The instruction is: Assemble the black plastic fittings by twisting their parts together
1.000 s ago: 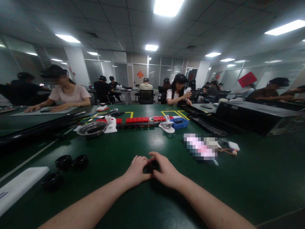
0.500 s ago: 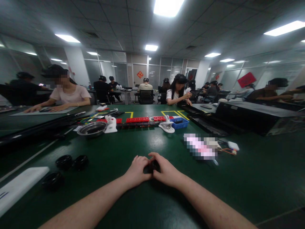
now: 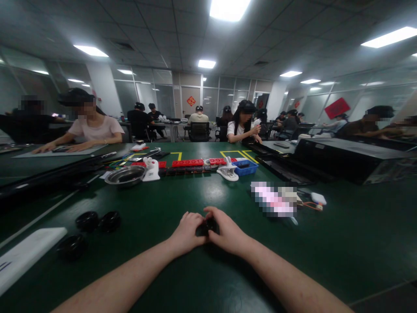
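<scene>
Near the middle of the green table, both of my hands are closed around a dark, glossy round part (image 3: 211, 224). My left hand (image 3: 188, 231) grips it from the left, fingers curled over it and thumb below. From the right, my right hand (image 3: 228, 233) holds the same part between thumb and bent fingers. Much of the part is hidden by the fingers, so its exact kind is unclear. Off to the left lie three glossy black round parts, a rear one (image 3: 86, 221), one beside it (image 3: 110, 221) and a nearer one (image 3: 71, 247).
A white slab (image 3: 29, 256) lies at the left edge. Farther back stand a metal bowl (image 3: 112, 177), a red strip of blocks (image 3: 188, 163), a white clip (image 3: 228, 170) and a blue tray (image 3: 246, 168). A large black case (image 3: 345, 158) occupies the right. Co-workers sit beyond.
My right fingers have shifted slightly on the dark part, and a little more of it shows between my hands. Otherwise the hands stay in place.
</scene>
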Available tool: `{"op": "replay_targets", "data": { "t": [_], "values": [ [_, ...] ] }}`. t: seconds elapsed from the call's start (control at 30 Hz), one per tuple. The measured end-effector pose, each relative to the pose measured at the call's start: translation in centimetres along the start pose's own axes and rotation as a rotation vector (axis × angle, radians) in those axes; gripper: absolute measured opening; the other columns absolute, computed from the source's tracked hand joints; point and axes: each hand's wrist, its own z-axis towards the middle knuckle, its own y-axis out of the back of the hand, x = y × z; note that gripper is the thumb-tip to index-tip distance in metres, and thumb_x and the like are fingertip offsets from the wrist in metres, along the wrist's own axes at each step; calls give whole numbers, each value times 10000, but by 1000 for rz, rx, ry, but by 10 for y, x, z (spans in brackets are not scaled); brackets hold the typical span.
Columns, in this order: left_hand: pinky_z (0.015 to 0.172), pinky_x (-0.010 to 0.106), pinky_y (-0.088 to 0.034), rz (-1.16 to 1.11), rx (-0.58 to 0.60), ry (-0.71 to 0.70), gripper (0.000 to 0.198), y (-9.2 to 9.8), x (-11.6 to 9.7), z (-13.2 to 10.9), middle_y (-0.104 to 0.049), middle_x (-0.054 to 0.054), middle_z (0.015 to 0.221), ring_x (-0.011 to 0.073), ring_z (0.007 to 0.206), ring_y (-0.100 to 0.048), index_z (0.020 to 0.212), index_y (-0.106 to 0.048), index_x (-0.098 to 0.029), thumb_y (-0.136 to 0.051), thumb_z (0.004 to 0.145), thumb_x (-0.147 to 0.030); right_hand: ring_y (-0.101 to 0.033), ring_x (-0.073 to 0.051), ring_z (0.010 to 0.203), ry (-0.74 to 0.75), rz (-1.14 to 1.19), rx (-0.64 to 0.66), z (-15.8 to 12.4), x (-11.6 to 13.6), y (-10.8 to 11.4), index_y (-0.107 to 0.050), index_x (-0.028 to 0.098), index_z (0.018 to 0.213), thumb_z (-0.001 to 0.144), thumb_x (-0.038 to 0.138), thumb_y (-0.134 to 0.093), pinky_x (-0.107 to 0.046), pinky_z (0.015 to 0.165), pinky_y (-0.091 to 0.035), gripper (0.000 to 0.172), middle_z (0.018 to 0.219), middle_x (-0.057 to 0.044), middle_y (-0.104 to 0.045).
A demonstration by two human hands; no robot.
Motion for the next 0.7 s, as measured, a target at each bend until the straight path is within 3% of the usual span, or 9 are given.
{"op": "replay_targets", "data": {
  "t": [0.13, 0.23, 0.37, 0.57, 0.7],
  "values": [
    [861, 387, -310, 5, -2, -8, 364, 0, 0, 0, -552, 36, 923, 234, 919, -484, 842, -542, -190, -596, 654, -497, -437, -203, 1055, 19, 4, -63, -2, 4, 7, -358, 172, 1193, 626, 76, -529, -355, 910, -345, 600, 1140, -87, -472],
    [855, 386, -313, 14, 2, -17, 363, 1, 0, -1, -547, 31, 914, 232, 911, -483, 835, -543, -196, -584, 661, -512, -472, -210, 975, -50, -52, -143, -1, 3, 6, -388, 154, 1169, 673, 210, -578, -365, 866, -375, 534, 1038, -86, -509],
    [853, 384, -314, 21, 3, -5, 306, 0, 0, -1, -547, 21, 877, 223, 891, -489, 800, -542, -196, -592, 665, -467, -507, -206, 850, -109, -91, -164, 2, -2, -6, -392, 147, 1160, 629, 320, -652, -363, 790, -414, 616, 899, -57, -533],
    [873, 383, -305, 0, -1, 9, 340, -2, 1, 0, -553, 32, 927, 226, 913, -490, 915, -536, -188, -625, 644, -371, -496, -182, 962, 43, 24, -49, -1, 0, -8, -337, 180, 1194, 627, 48, -508, -342, 886, -367, 607, 1004, -52, -544],
    [874, 389, -302, -1, -1, -1, 315, -1, 0, 0, -554, 30, 922, 229, 910, -490, 860, -545, -186, -614, 652, -413, -436, -211, 1066, 51, 33, -62, -3, 1, -2, -336, 191, 1205, 614, 65, -521, -374, 923, -333, 633, 1147, -82, -475]
  ]
}}
